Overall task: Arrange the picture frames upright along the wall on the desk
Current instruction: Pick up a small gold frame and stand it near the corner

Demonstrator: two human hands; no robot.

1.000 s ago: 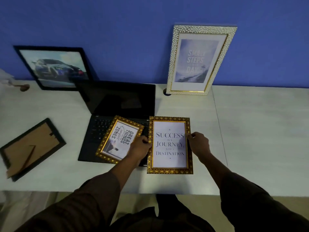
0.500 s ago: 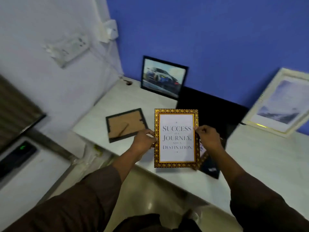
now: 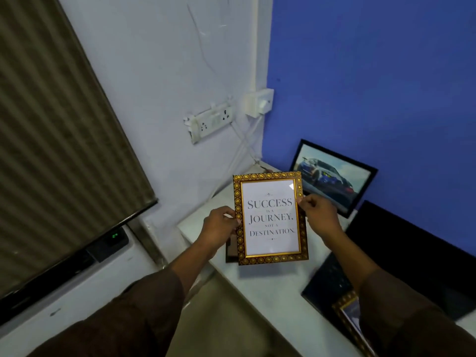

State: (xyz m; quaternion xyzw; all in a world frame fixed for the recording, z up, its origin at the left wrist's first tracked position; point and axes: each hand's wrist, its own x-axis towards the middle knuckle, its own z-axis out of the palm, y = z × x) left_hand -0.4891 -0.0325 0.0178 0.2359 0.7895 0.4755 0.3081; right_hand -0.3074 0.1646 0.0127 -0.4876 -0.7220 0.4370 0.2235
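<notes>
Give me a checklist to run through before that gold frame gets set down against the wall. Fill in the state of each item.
1. Both hands on the frame: ok. The left hand and right hand pinch opposite side edges of the gold frame.
2. Frame upright, print facing the person: ok.
3. Frame lifted off the desk: ok.
4. Free spot along the blue wall: cannot tell. The car picture already leans there, and the gold frame hides the corner beside it.
5. Back stand folded out: cannot tell, the back is hidden.
6. Laptop out of the way: not ok, it sits close on the right.
</notes>
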